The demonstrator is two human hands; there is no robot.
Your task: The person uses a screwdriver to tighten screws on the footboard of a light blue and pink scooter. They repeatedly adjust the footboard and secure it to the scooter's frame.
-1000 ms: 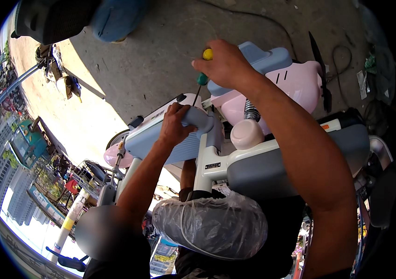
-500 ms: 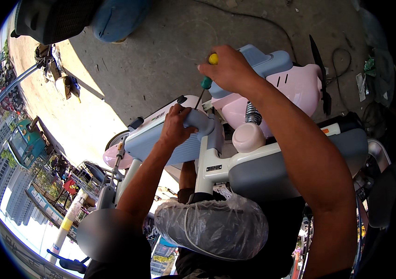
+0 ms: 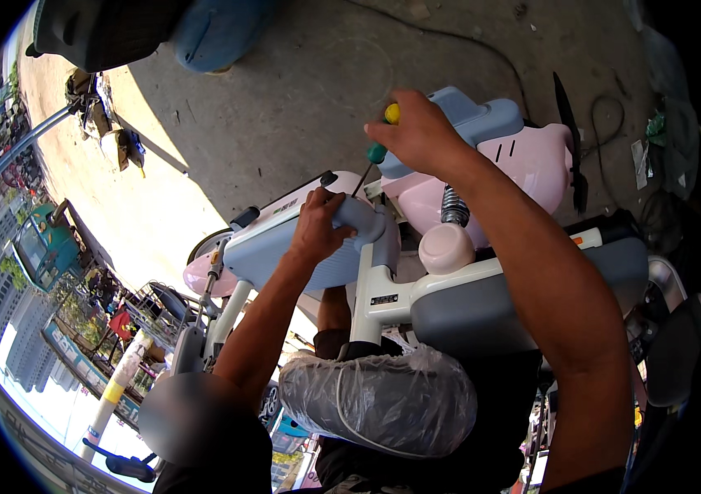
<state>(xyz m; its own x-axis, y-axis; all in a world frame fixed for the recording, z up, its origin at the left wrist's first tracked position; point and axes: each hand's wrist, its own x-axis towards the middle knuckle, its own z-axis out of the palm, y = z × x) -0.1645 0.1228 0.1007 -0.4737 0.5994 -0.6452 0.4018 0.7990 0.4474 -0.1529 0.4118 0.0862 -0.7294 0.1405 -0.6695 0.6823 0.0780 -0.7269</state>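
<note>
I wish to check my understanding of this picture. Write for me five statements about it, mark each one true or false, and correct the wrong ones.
1. The right hand holds a screwdriver with a yellow and green handle. True.
2. The left hand touches nothing. False: it rests on a blue-grey body panel.
3. The dark rounded seat is wrapped in clear plastic. True.
4. The round cap is black. False: it is pale pink, beside a coil spring.
5. A dark cable lies on the floor. True.
</note>
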